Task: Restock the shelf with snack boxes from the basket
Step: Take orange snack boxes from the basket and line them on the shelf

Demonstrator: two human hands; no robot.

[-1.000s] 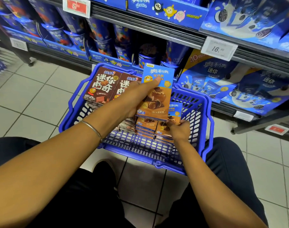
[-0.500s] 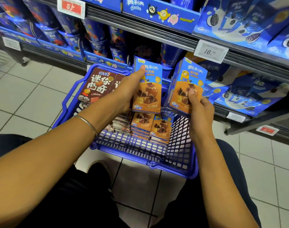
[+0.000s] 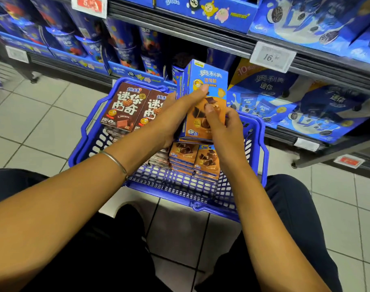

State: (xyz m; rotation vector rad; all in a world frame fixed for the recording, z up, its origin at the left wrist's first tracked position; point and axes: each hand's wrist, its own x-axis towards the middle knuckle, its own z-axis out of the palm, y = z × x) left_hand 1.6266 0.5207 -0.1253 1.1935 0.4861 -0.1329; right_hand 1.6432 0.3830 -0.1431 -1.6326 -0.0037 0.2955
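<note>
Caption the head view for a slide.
Left hand and right hand hold blue-and-orange snack boxes over the blue basket.

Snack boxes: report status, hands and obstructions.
Left hand, right hand both grip blue-orange boxes, pressed together above basket. Not yet shelved. Nothing seen between them and shelf.
</note>
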